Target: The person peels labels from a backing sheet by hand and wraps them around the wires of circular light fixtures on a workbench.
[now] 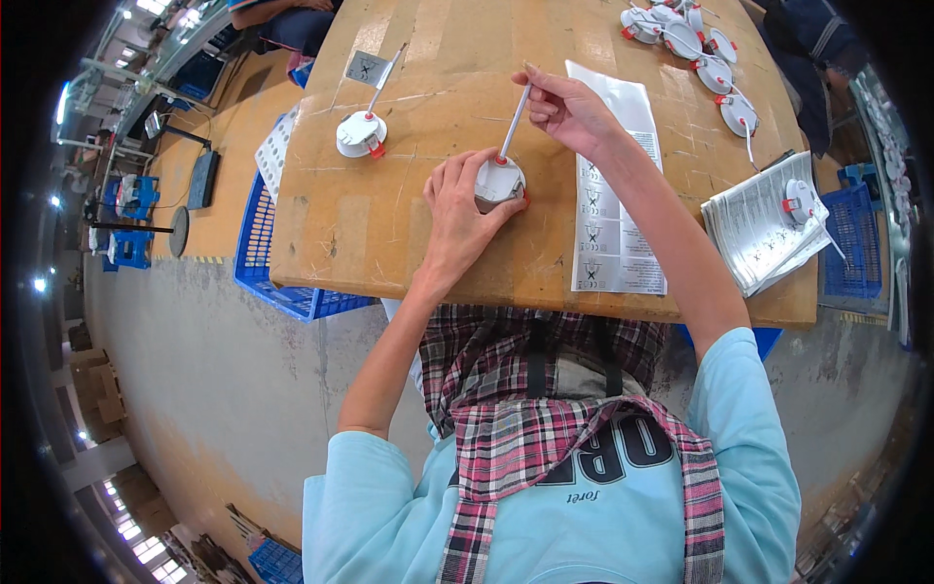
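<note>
A round white downlight (498,181) with red clip ends sits on the table in front of me. My left hand (455,204) is closed around its left and near side, the thumb along the near edge. From the top of the lamp a white cable (515,125) rises, and my right hand (572,109) pinches its upper end. Right of the lamp lies a silver label sheet (620,238), partly covered by my right forearm. At the left stands another downlight (360,134), its upright cable carrying a silver flag label (367,68).
Several more downlights (713,73) are heaped at the far right. A stack of silver sheets (754,229) with a small white lamp (800,201) on it lies at the right edge. Blue crates (255,238) stand beside the wooden table (418,268). Other people sit at its far corners.
</note>
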`<move>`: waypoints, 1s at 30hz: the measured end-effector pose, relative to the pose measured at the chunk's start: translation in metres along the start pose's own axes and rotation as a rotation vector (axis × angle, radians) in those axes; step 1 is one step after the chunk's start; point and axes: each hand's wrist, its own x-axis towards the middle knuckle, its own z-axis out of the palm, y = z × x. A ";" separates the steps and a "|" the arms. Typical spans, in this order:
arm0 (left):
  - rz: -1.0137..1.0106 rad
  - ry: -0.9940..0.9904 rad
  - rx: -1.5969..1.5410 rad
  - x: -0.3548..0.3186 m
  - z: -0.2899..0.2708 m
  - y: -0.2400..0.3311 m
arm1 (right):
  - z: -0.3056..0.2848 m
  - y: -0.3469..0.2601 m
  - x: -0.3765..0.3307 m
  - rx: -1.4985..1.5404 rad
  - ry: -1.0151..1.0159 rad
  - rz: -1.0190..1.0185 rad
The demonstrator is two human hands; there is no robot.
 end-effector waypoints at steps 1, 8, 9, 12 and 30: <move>0.000 -0.004 -0.003 0.002 -0.001 -0.002 | 0.000 0.001 0.002 0.092 -0.037 0.028; -0.002 -0.017 0.055 0.002 -0.004 -0.002 | 0.013 0.003 0.004 -0.107 0.169 -0.109; -0.006 -0.021 0.055 0.003 -0.003 -0.001 | 0.014 0.004 0.006 -0.105 0.171 -0.105; -0.026 -0.027 0.080 0.009 -0.003 0.004 | 0.016 0.000 0.010 -0.693 0.245 -0.356; 0.057 -0.127 -0.151 0.059 0.059 0.050 | -0.058 -0.009 -0.087 -1.307 0.457 -0.609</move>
